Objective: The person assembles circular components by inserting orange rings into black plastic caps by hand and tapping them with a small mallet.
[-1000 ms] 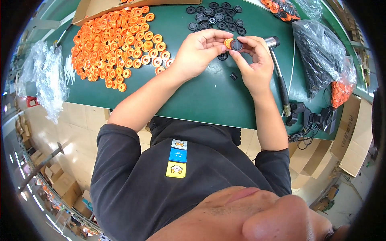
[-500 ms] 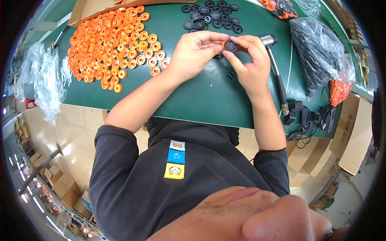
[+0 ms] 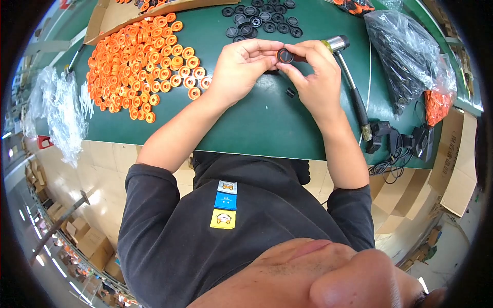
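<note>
A round black-faced piece with an orange edge [image 3: 285, 56] is pinched between both my hands over the green table. My left hand [image 3: 240, 68] grips its left side with thumb and fingertips. From the right, my right hand [image 3: 317, 77] closes thumb and fingers on the same piece. Just below the hands lies a small black part [image 3: 290, 92], and another dark object, partly covered by my fingers, is too hidden to name. A hammer [image 3: 352, 84] with a metal head and black grip rests right of my right hand.
Orange rings [image 3: 133, 61] cover the table's left side in a heap. Several black discs [image 3: 264, 18] lie beyond my hands. A cardboard tray [image 3: 110, 20] stands far left, a clear bag of black parts [image 3: 403, 56] far right, and cables [image 3: 393, 159] near the right edge.
The whole view has shifted slightly, showing more of the cardboard tray. Both hands still hold the round piece in nearly the same pose.
</note>
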{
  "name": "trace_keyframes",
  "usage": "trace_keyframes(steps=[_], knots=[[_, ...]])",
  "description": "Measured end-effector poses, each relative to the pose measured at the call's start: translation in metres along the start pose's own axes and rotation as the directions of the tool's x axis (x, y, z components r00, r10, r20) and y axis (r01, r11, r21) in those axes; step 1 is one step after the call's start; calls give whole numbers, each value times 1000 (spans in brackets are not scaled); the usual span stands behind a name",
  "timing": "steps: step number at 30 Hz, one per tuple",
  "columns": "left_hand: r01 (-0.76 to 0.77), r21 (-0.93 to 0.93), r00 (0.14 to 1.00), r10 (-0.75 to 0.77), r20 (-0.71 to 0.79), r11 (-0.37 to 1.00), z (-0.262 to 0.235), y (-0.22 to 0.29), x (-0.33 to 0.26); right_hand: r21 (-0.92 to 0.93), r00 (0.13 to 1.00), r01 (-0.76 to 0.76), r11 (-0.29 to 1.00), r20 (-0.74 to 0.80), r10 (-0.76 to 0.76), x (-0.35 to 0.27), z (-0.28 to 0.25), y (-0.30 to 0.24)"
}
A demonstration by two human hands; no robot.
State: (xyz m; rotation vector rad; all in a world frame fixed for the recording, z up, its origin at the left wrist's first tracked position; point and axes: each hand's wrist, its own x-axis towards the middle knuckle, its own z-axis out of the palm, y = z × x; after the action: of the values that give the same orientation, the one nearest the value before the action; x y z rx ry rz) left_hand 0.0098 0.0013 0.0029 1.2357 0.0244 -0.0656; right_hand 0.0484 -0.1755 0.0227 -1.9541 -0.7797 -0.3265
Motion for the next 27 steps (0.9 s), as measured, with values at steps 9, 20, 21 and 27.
trace_keyframes(steps=[9,20,21,27], knots=[[53,123,998,-51,-24,991,1,8,2,27,1000,11,1000,20,-12,1,-1,2],[96,165,995,-93,-24,982,-1,11,1,54,999,-36,998,34,34,-1,-1,0],[86,162,996,-84,-20,983,0,12,1,53,999,-36,998,30,35,-2,-1,0],[64,71,998,-64,-1,995,2,17,1,37,999,-21,999,25,20,-2,0,0]])
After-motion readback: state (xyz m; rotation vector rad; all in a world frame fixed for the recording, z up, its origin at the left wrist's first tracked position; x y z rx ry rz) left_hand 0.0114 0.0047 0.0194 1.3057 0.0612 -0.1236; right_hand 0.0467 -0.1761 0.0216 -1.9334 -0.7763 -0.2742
